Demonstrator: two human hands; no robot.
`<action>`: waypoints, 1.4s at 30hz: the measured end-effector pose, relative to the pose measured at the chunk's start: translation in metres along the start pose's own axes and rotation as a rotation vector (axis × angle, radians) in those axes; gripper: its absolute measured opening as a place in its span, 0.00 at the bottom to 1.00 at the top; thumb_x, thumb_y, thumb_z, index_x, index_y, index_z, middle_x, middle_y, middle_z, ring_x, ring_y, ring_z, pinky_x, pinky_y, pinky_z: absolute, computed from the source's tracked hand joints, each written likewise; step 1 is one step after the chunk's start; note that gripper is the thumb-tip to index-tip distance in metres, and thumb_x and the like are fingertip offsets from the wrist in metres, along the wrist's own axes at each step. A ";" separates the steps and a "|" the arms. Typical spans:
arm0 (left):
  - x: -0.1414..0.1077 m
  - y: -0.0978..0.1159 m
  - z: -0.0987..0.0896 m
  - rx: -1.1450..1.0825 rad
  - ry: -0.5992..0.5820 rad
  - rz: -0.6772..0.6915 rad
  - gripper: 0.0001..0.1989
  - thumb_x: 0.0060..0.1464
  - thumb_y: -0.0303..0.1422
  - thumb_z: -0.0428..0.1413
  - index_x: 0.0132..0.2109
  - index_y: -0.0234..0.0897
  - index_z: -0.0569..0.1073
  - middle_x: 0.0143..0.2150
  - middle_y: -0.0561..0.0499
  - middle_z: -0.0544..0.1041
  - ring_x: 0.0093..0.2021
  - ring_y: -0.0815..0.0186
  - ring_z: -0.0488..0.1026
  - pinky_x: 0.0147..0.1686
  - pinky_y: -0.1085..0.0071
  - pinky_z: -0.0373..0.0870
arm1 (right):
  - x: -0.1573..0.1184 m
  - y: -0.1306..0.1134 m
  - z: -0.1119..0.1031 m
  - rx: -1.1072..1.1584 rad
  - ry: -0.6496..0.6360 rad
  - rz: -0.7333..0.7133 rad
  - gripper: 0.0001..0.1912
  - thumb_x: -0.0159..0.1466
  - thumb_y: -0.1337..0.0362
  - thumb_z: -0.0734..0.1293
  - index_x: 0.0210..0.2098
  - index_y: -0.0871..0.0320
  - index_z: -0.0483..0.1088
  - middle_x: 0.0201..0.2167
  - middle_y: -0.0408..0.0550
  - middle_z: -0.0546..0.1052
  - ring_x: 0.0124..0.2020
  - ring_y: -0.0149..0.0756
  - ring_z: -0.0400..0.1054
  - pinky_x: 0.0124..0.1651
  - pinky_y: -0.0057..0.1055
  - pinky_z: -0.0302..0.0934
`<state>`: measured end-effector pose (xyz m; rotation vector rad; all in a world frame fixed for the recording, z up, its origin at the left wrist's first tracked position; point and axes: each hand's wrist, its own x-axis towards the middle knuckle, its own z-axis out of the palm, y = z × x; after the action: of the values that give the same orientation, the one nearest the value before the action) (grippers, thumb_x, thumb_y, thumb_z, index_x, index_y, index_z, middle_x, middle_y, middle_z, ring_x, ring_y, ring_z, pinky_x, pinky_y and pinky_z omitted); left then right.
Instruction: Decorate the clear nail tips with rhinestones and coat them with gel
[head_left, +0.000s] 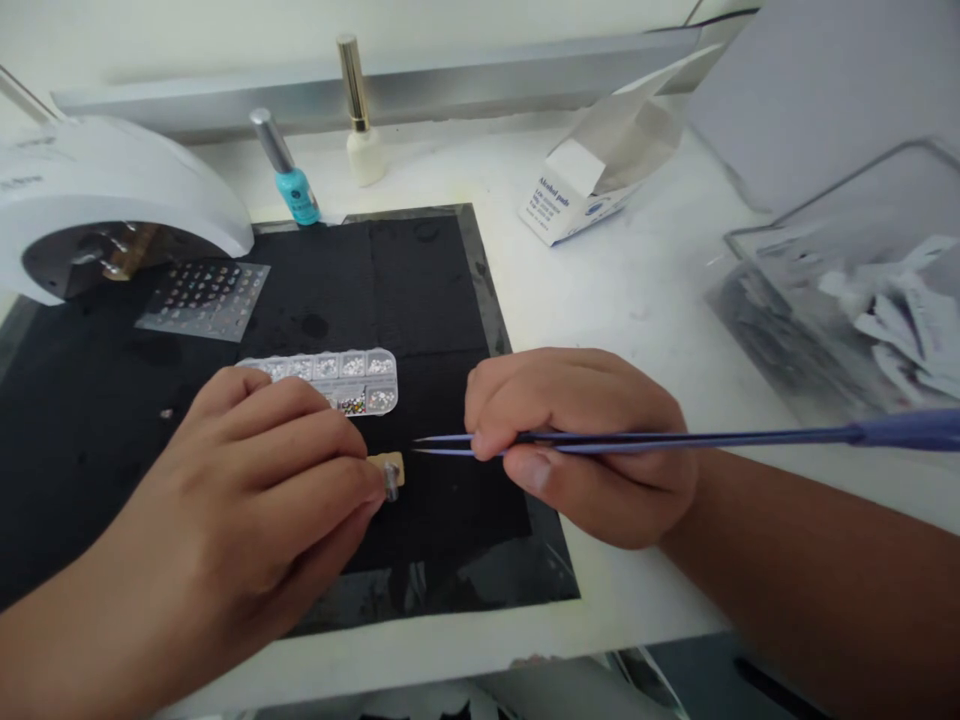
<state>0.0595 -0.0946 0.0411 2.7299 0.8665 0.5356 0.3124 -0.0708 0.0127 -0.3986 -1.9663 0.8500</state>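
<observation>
Closed around a small tan piece (389, 462), my left hand (277, 480) rests over the black mat. A short, shiny greyish bit (391, 482) sits at that piece's end, by my fingertips; the rest is hidden. My right hand (577, 440) grips purple tweezers (600, 441) between thumb and fingers. Their two thin tips point left, slightly apart, and I see nothing between them. The tips are just right of the tan piece, not touching it. Behind my left fingers lies a clear divided case (375, 378) of tiny rhinestones, partly covered by the hand.
A white nail lamp (112, 190) stands at left, with a sticker sheet (214, 298) before it. Blue (296, 190) and cream (365, 150) polish bottles stand behind the black mat (435, 300). An open alcohol pads box (555, 195) and a clear bin (817, 260) holding white scraps are at right.
</observation>
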 end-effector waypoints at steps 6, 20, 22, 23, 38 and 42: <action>-0.002 -0.001 -0.007 -0.010 0.077 -0.046 0.07 0.66 0.27 0.55 0.38 0.42 0.70 0.32 0.55 0.73 0.36 0.63 0.68 0.40 0.57 0.60 | -0.001 0.000 0.000 0.014 -0.004 0.010 0.08 0.68 0.76 0.61 0.34 0.63 0.69 0.29 0.42 0.70 0.29 0.26 0.67 0.33 0.26 0.63; 0.004 -0.085 -0.014 -0.156 0.053 -0.398 0.07 0.61 0.37 0.56 0.37 0.38 0.72 0.31 0.53 0.73 0.30 0.66 0.69 0.26 0.70 0.66 | 0.001 0.013 0.003 0.045 0.075 0.063 0.07 0.71 0.65 0.64 0.37 0.60 0.72 0.28 0.44 0.74 0.27 0.30 0.68 0.30 0.28 0.63; 0.004 -0.099 -0.019 -0.163 0.062 -0.401 0.07 0.62 0.36 0.56 0.38 0.37 0.73 0.29 0.55 0.72 0.27 0.69 0.67 0.24 0.73 0.65 | 0.000 0.014 0.003 0.047 0.088 0.069 0.09 0.72 0.64 0.64 0.38 0.61 0.73 0.27 0.45 0.75 0.27 0.30 0.69 0.30 0.27 0.63; 0.003 -0.104 -0.022 -0.161 0.074 -0.398 0.07 0.63 0.35 0.55 0.39 0.36 0.73 0.29 0.56 0.72 0.28 0.71 0.68 0.25 0.74 0.66 | -0.001 0.014 0.003 0.047 0.092 0.072 0.09 0.72 0.64 0.64 0.38 0.61 0.73 0.28 0.45 0.75 0.28 0.31 0.69 0.30 0.27 0.63; 0.069 -0.110 -0.016 -0.373 -0.354 0.000 0.15 0.57 0.43 0.58 0.41 0.34 0.78 0.36 0.50 0.76 0.36 0.66 0.73 0.37 0.71 0.70 | 0.015 -0.002 -0.001 0.080 0.157 0.048 0.07 0.69 0.63 0.65 0.36 0.59 0.72 0.26 0.45 0.74 0.25 0.32 0.68 0.28 0.30 0.62; 0.077 -0.111 -0.013 -0.365 -0.465 0.023 0.15 0.52 0.42 0.64 0.42 0.36 0.78 0.37 0.51 0.75 0.38 0.64 0.72 0.38 0.70 0.67 | 0.040 0.011 0.002 0.139 0.130 0.033 0.10 0.69 0.62 0.66 0.32 0.59 0.70 0.23 0.43 0.72 0.22 0.29 0.65 0.25 0.28 0.58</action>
<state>0.0562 0.0413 0.0386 2.3798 0.5543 0.0414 0.2895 -0.0406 0.0289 -0.3955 -1.7742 0.9526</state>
